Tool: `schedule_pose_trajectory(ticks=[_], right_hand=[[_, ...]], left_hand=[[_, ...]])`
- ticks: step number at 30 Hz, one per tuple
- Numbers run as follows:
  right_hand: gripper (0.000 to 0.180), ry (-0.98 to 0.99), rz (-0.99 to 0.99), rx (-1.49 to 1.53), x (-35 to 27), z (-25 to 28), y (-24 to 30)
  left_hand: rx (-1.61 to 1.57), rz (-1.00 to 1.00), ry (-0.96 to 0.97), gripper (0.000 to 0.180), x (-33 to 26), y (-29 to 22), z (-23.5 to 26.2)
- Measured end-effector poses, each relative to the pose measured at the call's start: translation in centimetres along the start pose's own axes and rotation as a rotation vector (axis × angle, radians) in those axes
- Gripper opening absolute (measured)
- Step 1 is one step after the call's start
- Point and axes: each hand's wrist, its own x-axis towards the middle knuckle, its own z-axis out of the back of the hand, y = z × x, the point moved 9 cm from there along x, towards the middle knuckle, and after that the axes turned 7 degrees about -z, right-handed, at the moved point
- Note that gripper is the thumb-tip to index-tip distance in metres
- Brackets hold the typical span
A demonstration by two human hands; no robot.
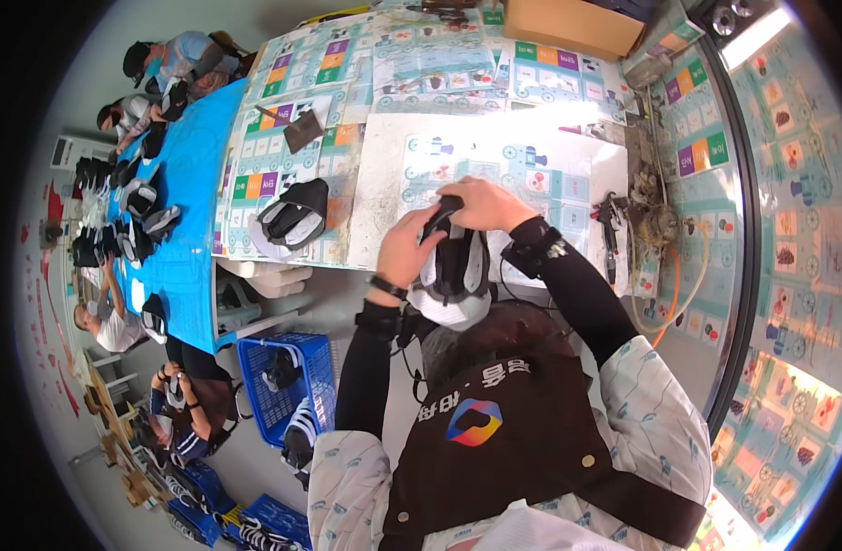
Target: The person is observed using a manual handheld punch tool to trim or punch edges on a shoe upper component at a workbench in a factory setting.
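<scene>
Both hands hold one black-and-white shoe just above the near edge of the table. The left hand wraps its side, fingers curled around the upper; the right hand closes over the top, near the black tongue. The sole faces down toward the person's dark apron.

A second shoe, same black and white, lies alone on the table to the left. Beyond it sits one dark flat piece. One black tool lies to the right of the hands, next to a grimy clump of fittings with an orange hose curving down from it. One cardboard box stands at the far edge.

The table is covered in printed paper sheets with coloured squares, worn and scuffed where the hands work. To the left runs a long blue table crowded with black-and-white shoes, too many and too small to count surely. At least four other people sit along it, two at the far end and two nearer. Three blue crates stand on the grey floor, holding more shoes. At the right a bright window band curves along the wall.
</scene>
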Motion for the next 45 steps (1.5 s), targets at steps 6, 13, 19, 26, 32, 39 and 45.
schedule_pose_trajectory(ticks=[6,13,19,26,32,39,45], right_hand=[[0.051,0.010,-0.032,0.205,-2.3,-6.6,-6.5],[0.029,-0.205,-0.194,0.669,-7.0,-8.8,-9.6],[0.015,-0.364,-0.265,0.677,-8.7,-11.0,-11.8],[0.026,0.237,-0.568,1.270,-6.2,-16.0,-15.5],[0.052,-0.195,0.007,0.302,-6.4,-5.1,-4.9],[0.049,-0.569,-0.232,0.363,-6.9,2.1,-9.5],[0.051,-0.291,-0.319,0.938,-7.6,-3.8,-14.2]], left_hand=[[-0.136,0.144,-0.132,0.028,-4.5,7.6,-5.0],[-0.262,0.254,-0.151,0.028,-7.0,10.3,-5.3],[-0.219,0.212,-0.127,0.018,-6.7,10.4,-5.5],[-0.960,0.859,0.067,0.033,-7.4,15.1,-11.2],[-1.012,0.837,0.122,0.039,-6.4,14.6,-11.8],[-0.556,0.429,0.036,0.075,-6.2,8.3,1.7],[-0.353,0.415,-0.294,0.053,-2.8,3.8,3.2]])
